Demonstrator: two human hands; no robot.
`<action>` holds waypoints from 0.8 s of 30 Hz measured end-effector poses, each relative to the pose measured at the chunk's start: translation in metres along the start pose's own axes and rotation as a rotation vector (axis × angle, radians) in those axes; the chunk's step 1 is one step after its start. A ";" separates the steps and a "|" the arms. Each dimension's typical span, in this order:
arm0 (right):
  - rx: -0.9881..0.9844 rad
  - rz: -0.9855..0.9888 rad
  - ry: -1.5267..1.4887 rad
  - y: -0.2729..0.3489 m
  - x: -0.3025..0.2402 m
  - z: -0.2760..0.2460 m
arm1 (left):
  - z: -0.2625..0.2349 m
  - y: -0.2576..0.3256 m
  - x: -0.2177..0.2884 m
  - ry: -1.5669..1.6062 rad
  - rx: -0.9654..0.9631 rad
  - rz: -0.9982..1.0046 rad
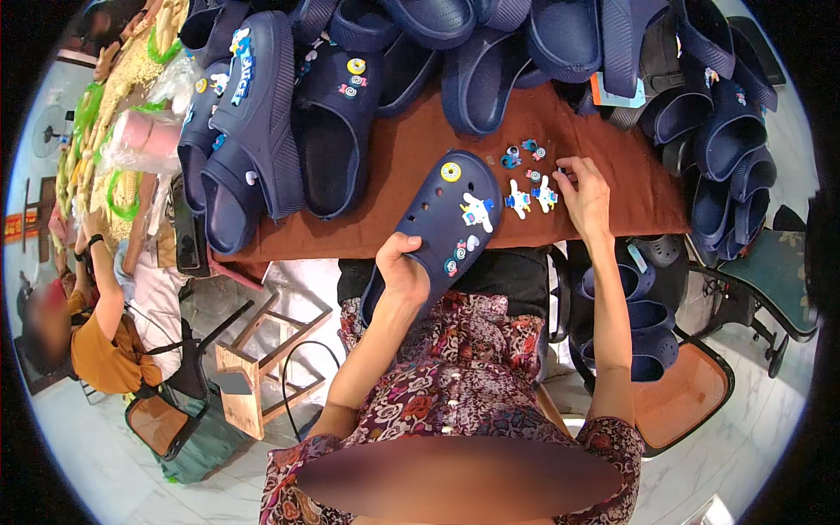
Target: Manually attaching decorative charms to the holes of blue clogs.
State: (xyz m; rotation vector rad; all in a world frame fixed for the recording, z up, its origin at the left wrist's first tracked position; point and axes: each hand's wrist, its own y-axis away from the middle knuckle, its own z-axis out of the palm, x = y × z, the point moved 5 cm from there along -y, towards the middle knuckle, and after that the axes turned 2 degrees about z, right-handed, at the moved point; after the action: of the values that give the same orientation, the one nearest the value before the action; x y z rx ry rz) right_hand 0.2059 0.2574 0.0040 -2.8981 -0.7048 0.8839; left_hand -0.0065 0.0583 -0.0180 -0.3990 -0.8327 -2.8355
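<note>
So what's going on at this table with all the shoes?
A person sits at a brown table stacked with navy clogs. The left hand holds one navy clog by its heel end; several small charms are already fixed on its upper. The right hand rests on the tabletop with its fingertips at a cluster of loose charms beside the shoe. More clogs sit stacked below the table on the right. Another person in an orange top sits off to the left.

Piled clogs crowd the table; its near strip lies open.
</note>
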 end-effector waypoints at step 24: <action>-0.255 -0.034 -0.596 0.011 -0.109 0.031 | 0.011 0.004 -0.005 -0.009 -0.118 0.005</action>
State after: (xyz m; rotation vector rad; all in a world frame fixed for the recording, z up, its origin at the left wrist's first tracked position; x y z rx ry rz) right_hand 0.1139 0.1976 0.0335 -2.8064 -0.9509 1.8059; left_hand 0.0015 0.0615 -0.0088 -0.4286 -0.6674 -2.8889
